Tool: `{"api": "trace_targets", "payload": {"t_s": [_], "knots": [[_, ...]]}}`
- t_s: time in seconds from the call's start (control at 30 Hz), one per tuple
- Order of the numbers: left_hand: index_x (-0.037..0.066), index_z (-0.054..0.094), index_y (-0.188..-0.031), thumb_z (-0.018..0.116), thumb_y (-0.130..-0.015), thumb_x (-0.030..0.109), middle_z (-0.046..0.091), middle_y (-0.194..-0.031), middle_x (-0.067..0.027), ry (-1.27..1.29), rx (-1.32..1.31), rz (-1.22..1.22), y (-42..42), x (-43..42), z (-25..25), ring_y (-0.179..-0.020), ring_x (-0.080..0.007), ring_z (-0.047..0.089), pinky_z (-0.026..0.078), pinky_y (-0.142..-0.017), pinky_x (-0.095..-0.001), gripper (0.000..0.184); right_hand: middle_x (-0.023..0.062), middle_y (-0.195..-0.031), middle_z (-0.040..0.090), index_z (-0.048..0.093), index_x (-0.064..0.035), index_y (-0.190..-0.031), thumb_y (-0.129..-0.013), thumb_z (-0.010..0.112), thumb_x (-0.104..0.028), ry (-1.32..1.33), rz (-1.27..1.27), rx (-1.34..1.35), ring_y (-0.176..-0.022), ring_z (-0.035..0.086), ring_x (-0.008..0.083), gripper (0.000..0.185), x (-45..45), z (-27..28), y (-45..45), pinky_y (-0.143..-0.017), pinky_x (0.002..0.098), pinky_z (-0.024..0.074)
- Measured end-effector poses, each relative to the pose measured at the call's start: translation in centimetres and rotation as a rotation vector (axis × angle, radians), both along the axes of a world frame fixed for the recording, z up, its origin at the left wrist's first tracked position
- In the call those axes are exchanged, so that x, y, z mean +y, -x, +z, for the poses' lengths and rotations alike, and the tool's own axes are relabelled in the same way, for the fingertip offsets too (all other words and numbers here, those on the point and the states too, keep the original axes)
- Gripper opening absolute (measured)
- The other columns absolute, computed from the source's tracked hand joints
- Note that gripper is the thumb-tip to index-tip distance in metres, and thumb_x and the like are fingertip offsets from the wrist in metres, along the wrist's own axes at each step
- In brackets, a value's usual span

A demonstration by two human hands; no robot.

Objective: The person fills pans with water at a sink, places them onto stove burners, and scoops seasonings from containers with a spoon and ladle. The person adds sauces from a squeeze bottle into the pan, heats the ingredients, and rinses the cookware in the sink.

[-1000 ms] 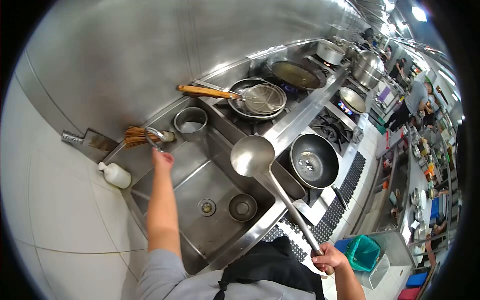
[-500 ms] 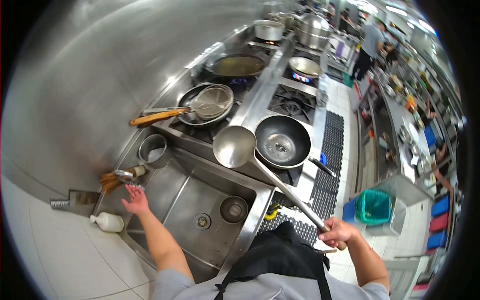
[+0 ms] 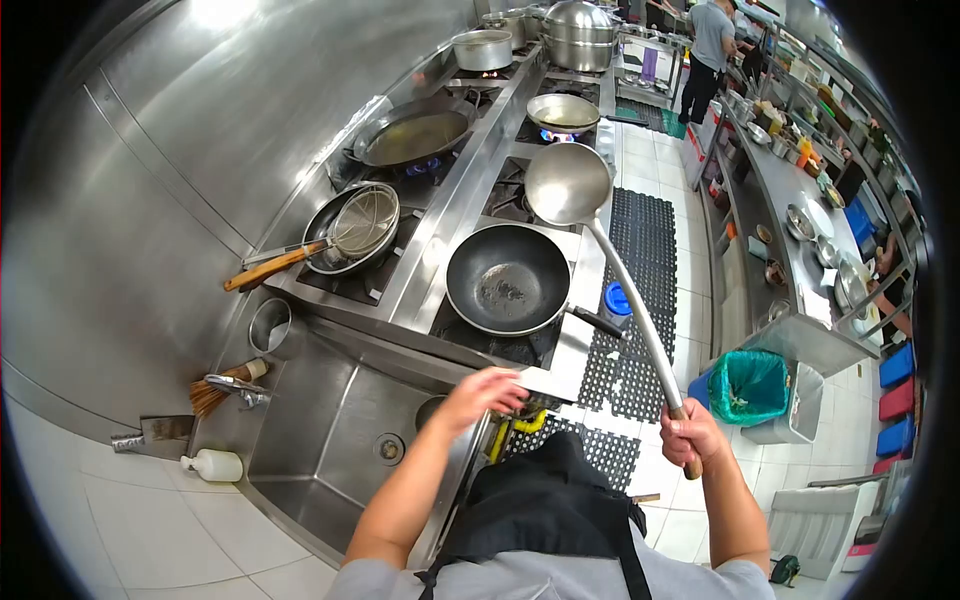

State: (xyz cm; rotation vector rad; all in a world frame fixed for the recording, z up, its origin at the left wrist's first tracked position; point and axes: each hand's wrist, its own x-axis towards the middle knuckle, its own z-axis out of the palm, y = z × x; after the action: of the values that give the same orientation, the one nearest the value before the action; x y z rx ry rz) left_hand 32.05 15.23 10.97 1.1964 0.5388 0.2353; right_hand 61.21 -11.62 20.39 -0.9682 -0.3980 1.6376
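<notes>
My right hand (image 3: 690, 437) is wrapped round the wooden end of a long-handled ladle (image 3: 640, 290). The ladle's wide metal bowl is raised and, from here, overlaps the rear burner beyond the black wok (image 3: 508, 282). That wok rests on the front burner, its handle pointing right. Over the sink's right edge, my left hand (image 3: 485, 397) is open with nothing in it, its fingers loosely bent. Partly hidden behind that wrist, a small metal bowl (image 3: 428, 412) sits in the sink (image 3: 335, 440).
A wire strainer (image 3: 365, 222) lies across another pan at left. Flames burn under a shallow pan (image 3: 562, 113) and an oil-filled wok (image 3: 415, 138). A faucet (image 3: 235, 385), brush (image 3: 208, 397) and white bottle (image 3: 213, 466) line the sink's left. A green-lined bin (image 3: 750, 385) stands right. Someone (image 3: 712, 45) works farther back.
My left hand has moved right, from near the faucet to the sink's right edge. The ladle has swung up and right, its bowl leaving the wok's left side. The view has shifted too.
</notes>
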Motion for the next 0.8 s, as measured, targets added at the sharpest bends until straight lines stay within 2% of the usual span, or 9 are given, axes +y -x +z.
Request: {"api": "trace_targets", "payload": {"t_s": [0.1, 0.2, 0.3, 0.4, 0.43, 0.5, 0.57, 0.63, 0.8], "knots": [[0.000, 0.048, -0.129, 0.054, -0.098, 0.028, 0.065, -0.109, -0.0148, -0.034, 0.114, -0.133, -8.4, -2.1, -3.4, -0.093, -0.0197, 0.065, 0.054, -0.077, -0.0315, 0.042, 0.0025, -0.046, 0.039, 0.050, -0.0043, -0.074, -0.085, 0.068, -0.014, -0.019, -0.021, -0.025, -0.033, 0.037, 0.0121, 0.024, -2.3, -1.0, -3.1, -0.031, 0.0279, 0.0291], [0.004, 0.040, -0.136, 0.058, -0.095, 0.036, 0.062, -0.114, -0.0121, 0.220, 0.209, -0.013, -15.4, -3.5, -6.3, -0.097, -0.0194, 0.061, 0.051, -0.077, -0.0330, 0.055, 0.0038, -0.046, 0.041, 0.051, -0.0031, -0.075, -0.082, 0.071, -0.013, 0.034, -0.073, -0.067, -0.033, 0.038, 0.0128, 0.023, -4.8, -1.5, -5.8, -0.031, 0.0287, 0.0306], [0.005, 0.046, -0.127, 0.062, -0.090, 0.045, 0.062, -0.111, -0.0086, 0.462, 0.126, 0.290, -21.1, -4.0, -8.5, -0.105, -0.0208, 0.055, 0.043, -0.089, -0.0385, 0.057, 0.0047, -0.046, 0.042, 0.052, -0.0024, -0.076, -0.078, 0.074, -0.011, 0.081, -0.095, -0.082, -0.032, 0.039, 0.0131, 0.024, -6.8, -2.4, -8.6, -0.031, 0.0292, 0.0316], [0.007, 0.046, -0.126, 0.068, -0.085, 0.046, 0.059, -0.112, -0.0077, 0.732, -0.150, 0.341, -25.0, -1.7, -11.3, -0.102, -0.0159, 0.052, 0.043, -0.085, -0.0362, 0.061, 0.0046, -0.046, 0.042, 0.051, -0.0020, -0.075, -0.080, 0.072, -0.009, 0.131, -0.127, -0.051, -0.032, 0.039, 0.0127, 0.023, -8.0, -3.8, -11.2, -0.031, 0.0289, 0.0319], [0.010, 0.055, -0.102, 0.068, -0.086, 0.041, 0.060, -0.097, -0.0065, 0.815, -0.151, 0.544, -26.3, -1.9, -9.7, -0.092, -0.0169, 0.054, 0.045, -0.082, -0.0364, 0.037, 0.0046, -0.046, 0.042, 0.051, -0.0020, -0.075, -0.080, 0.072, -0.009, 0.134, -0.118, -0.045, -0.032, 0.039, 0.0127, 0.023, -7.9, -4.1, -12.0, -0.031, 0.0289, 0.0319], [0.010, 0.051, -0.082, 0.065, -0.089, 0.039, 0.055, -0.077, -0.0047, 0.974, -0.257, 0.750, -27.8, -1.8, -8.5, -0.076, -0.0184, 0.054, 0.047, -0.076, -0.0379, 0.032, 0.0044, -0.046, 0.041, 0.050, -0.0023, -0.074, -0.082, 0.070, -0.008, 0.142, -0.145, 0.018, -0.031, 0.038, 0.0127, 0.022, -8.0, -4.6, -13.3, -0.030, 0.0292, 0.0315], [0.011, 0.042, -0.073, 0.063, -0.092, 0.034, 0.043, -0.061, -0.0022, 0.894, -0.121, 0.849, -27.8, -2.0, -6.1, -0.052, -0.0164, 0.044, 0.045, -0.054, -0.0357, 0.037, 0.0044, -0.045, 0.041, 0.050, -0.0024, -0.074, -0.082, 0.068, -0.008, 0.128, -0.138, 0.019, -0.031, 0.038, 0.0128, 0.021, -7.7, -5.5, -14.6, -0.029, 0.0295, 0.0314], [0.012, 0.041, -0.071, 0.061, -0.093, 0.032, 0.041, -0.059, -0.0001, 0.760, 0.008, 0.933, -26.2, -2.4, -2.3, -0.049, -0.0139, 0.040, 0.038, -0.048, -0.0325, 0.035, 0.0043, -0.045, 0.041, 0.050, -0.0026, -0.075, -0.083, 0.067, -0.008, 0.110, -0.116, 0.015, -0.030, 0.037, 0.0129, 0.020, -7.4, -5.9, -15.8, -0.029, 0.0298, 0.0314], [0.017, 0.037, -0.059, 0.059, -0.093, 0.021, 0.032, -0.047, 0.0051, 0.739, -0.070, 0.550, -15.8, -6.2, 2.5, -0.036, -0.0092, 0.032, 0.028, -0.037, -0.0270, 0.040, 0.0031, -0.044, 0.038, 0.049, -0.0045, -0.075, -0.085, 0.066, -0.013, 0.059, -0.059, -0.017, -0.029, 0.036, 0.0133, 0.021, -4.3, -6.9, -17.3, -0.027, 0.0310, 0.0309]]}}
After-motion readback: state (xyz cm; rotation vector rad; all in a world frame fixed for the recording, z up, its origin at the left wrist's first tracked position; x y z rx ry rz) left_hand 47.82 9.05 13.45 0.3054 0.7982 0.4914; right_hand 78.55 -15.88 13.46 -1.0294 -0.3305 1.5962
